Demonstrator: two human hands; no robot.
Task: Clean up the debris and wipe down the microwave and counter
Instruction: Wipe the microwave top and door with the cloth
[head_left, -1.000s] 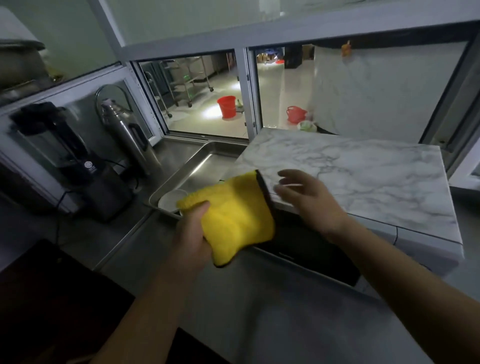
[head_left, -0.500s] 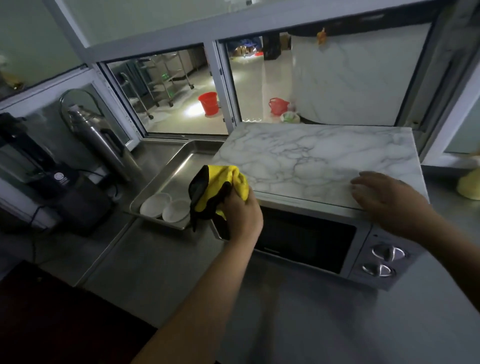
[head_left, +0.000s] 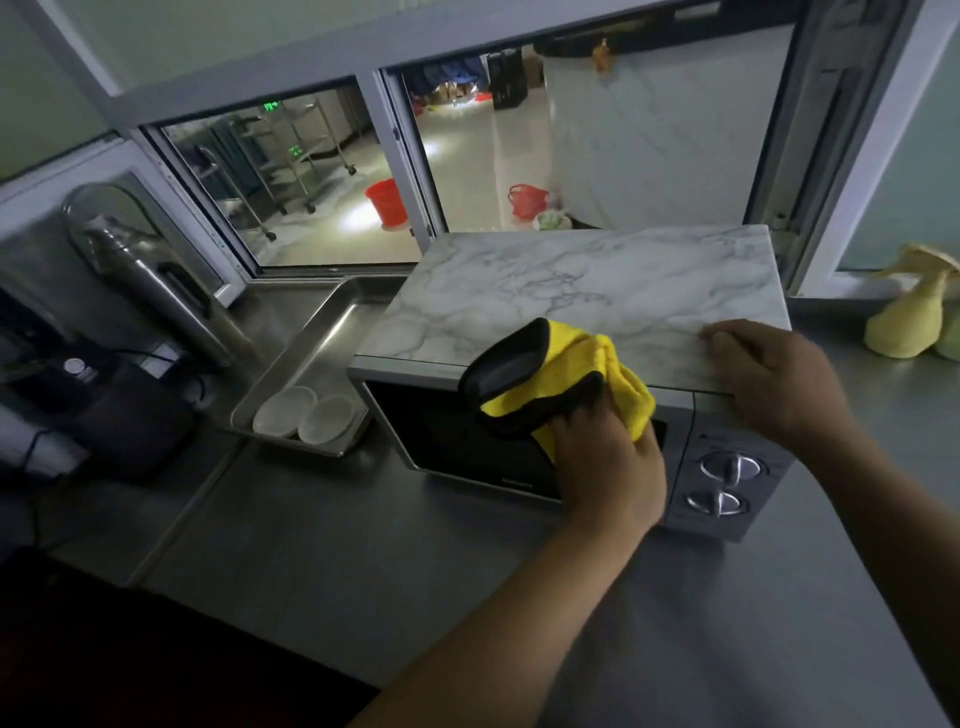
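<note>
A microwave (head_left: 571, 291) with a marble-patterned top, dark glass door and two silver knobs stands on the steel counter (head_left: 363, 561). My left hand (head_left: 608, 467) grips a bunched yellow cloth with black edging (head_left: 550, 384) and holds it against the upper right part of the door, at the front top edge. My right hand (head_left: 774, 379) rests on the front right corner of the microwave's top, fingers curled over the edge.
A steel tray (head_left: 332, 332) with two white dishes (head_left: 304, 418) lies left of the microwave. Further left stand a steel flask (head_left: 161, 291) and a black appliance (head_left: 104, 410) with cables. A pale yellow cloth (head_left: 914, 322) sits far right. A serving window is behind.
My left hand has carried the cloth rightward from the microwave's left front corner to the right part of the door. My right hand stays at the front right corner of the top.
</note>
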